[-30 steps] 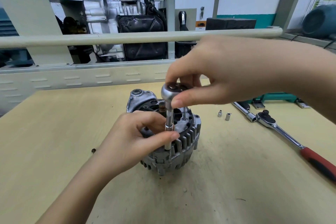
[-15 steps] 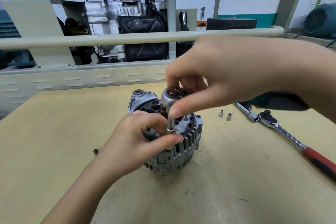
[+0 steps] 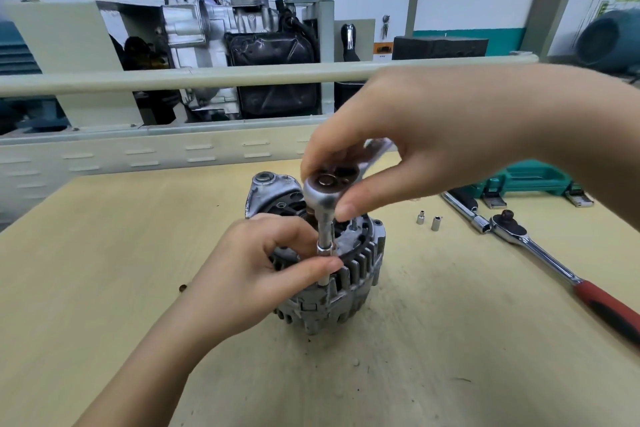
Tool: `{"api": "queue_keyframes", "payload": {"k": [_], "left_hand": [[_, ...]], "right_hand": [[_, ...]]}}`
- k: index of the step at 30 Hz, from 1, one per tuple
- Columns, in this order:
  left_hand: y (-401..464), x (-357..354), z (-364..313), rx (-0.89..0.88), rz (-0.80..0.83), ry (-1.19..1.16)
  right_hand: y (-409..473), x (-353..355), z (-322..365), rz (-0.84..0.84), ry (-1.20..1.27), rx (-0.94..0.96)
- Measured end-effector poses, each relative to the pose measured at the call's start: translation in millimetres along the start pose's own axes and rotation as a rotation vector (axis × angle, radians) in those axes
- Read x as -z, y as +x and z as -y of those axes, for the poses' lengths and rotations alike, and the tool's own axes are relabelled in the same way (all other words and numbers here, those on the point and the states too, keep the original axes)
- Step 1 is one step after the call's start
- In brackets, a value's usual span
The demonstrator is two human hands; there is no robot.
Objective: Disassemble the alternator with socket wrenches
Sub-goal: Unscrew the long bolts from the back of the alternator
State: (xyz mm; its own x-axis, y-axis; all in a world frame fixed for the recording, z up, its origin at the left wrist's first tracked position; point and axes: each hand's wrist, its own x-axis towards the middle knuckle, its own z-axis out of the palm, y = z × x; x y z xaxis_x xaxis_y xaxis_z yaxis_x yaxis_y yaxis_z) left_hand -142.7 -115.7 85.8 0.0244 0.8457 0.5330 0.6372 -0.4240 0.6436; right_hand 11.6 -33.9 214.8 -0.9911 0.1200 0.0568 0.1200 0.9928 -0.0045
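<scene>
A grey finned alternator [image 3: 349,282] stands on the wooden table [image 3: 104,253] in the middle of the view. A small ratchet wrench [image 3: 323,189] with an extension and socket stands upright on the alternator's top edge. My right hand [image 3: 408,135] grips the ratchet head from above with thumb and fingers; its handle points back under my palm. My left hand [image 3: 256,267] pinches the extension's lower end and socket between thumb and forefinger, resting against the alternator's left side.
Two loose sockets [image 3: 428,220] stand right of the alternator. A large ratchet with a red handle [image 3: 554,265] lies at the right, by a green tool case [image 3: 526,180]. A small dark bolt [image 3: 182,287] lies at the left. A rail and an engine display stand behind the table.
My right hand has turned the ratchet head, so the handle now shows pointing back and right. The left hand keeps its pinch on the extension. The alternator has not moved.
</scene>
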Motion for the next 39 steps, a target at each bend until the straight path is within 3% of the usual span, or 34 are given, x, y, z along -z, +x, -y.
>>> {"api": "queue_keyframes", "payload": {"k": [5, 11, 21, 28, 39], "left_hand": [[0, -2, -4, -0.016, -0.035, 0.029], [1, 5, -3, 0.035, 0.113, -0.007], [1, -1, -4, 0.025, 0.002, 0.027], [-1, 5, -3, 0.071, 0.129, -0.067], [0, -2, -3, 0.044, -0.005, 0.005]], "right_hand": [[-1, -1, 3, -0.006, -0.006, 0.016], [2, 0, 1, -0.006, -0.002, 0.013], [5, -6, 6, -0.059, -0.097, 0.036], [5, -4, 7, -0.028, -0.092, 0.073], [5, -2, 12, -0.010, -0.137, 0.017]]}}
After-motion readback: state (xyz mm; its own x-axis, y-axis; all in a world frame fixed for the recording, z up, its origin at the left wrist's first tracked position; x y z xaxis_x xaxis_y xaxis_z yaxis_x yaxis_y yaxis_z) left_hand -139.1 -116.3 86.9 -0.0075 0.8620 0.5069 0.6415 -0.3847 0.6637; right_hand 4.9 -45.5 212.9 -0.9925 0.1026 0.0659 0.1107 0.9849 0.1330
